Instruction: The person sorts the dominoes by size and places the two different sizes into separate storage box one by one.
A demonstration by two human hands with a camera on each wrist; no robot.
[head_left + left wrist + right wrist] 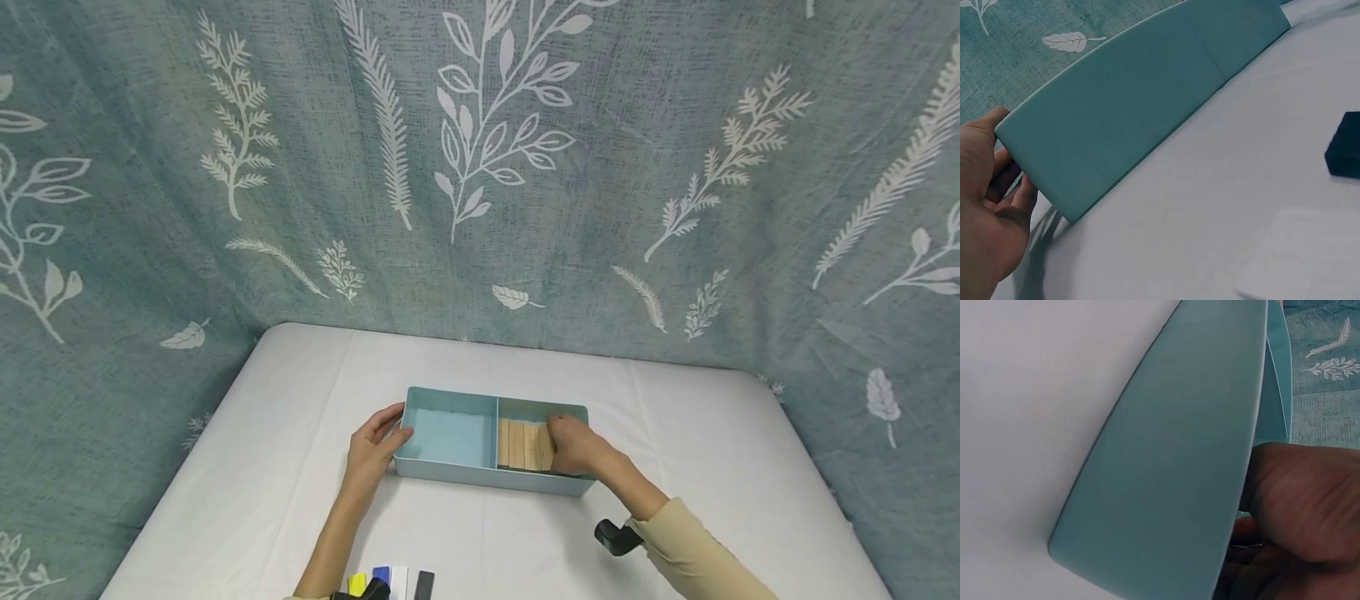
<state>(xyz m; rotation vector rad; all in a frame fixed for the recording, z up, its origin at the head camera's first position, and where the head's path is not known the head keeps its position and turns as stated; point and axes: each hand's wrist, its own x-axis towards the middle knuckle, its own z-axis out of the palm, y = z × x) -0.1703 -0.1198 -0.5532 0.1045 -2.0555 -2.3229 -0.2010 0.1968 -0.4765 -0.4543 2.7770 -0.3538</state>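
A light blue two-compartment box [450,477] rests on the white-covered table. My left hand [369,450] grips its left end, thumb over the rim and fingers outside; the left wrist view shows this hand [991,200] at the box's corner. Several flat wooden blocks [522,444] stand in a row in the right compartment. Down inside that compartment, at the right end of the row, is my right hand [576,446]. In the right wrist view, the box's front wall [1166,456] hides much of the right hand's fingers; I cannot tell whether they pinch a block.
Near the front edge lie a yellow block [356,583], a blue block [381,573], a white block [400,582] and a black block [424,585]. A leaf-patterned green curtain [420,275] hangs behind the table [300,400]. The box's left compartment [453,437] holds nothing.
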